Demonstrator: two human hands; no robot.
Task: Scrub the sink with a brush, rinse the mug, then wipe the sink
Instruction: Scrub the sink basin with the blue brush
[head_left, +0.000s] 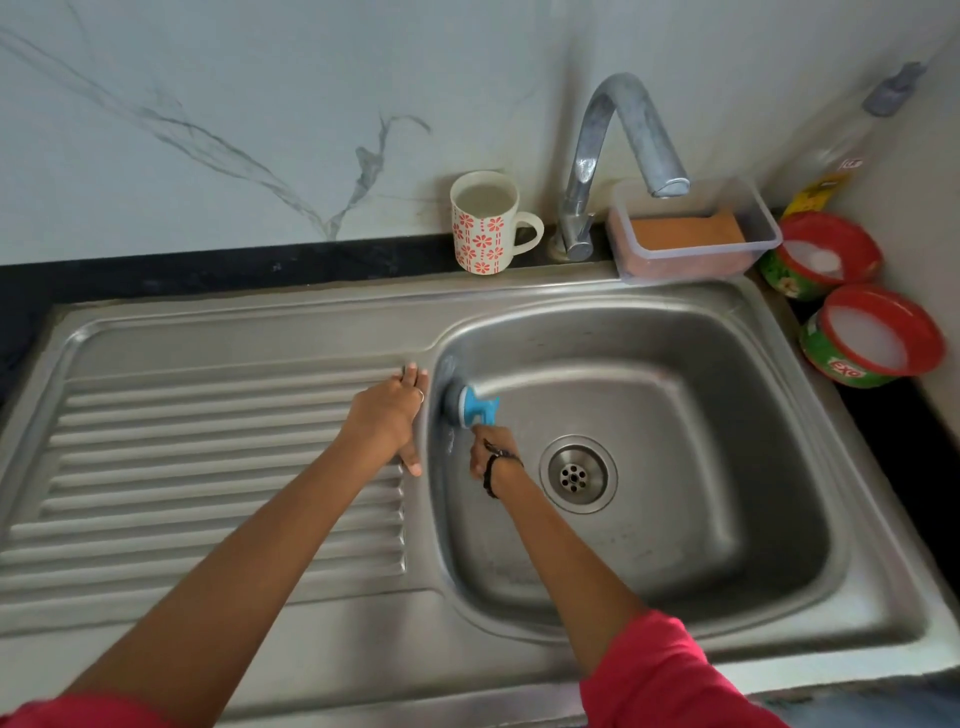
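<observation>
1. Sink (779, 415), stainless steel, fills the centre and right of the frame, with its ribbed draining board (208, 467) running off to the left and its drain (577, 474) just right of centre.
2. Brush (470, 408), blue-bodied with a dark head, is pressed against the left inner wall of the basin, just left of the drain and near the basin's rim.
3. Right hand (491, 452) grips the brush from below, fingers curled round its handle; a dark band circles that wrist, and a pink sleeve shows at the lower right.
4. Left hand (389, 415) rests flat on the draining board right at the basin's left edge, fingers straight and close together, thumb lying along the rim. It is just beside the brush but not touching it.
5. Mug (483, 223), white with a red flower pattern, stands upright on the back ledge at upper centre, handle pointing right. It looks to hold a pale liquid.
6. Tap (613, 156) rises just right of the mug and arches over towards the upper right.
7. A clear plastic box (691, 228) with an orange sponge inside sits behind the basin, below the tap's spout.
8. Two round red-rimmed tubs (872, 338) stand on the dark tabletop (156, 275) at the right edge.
</observation>
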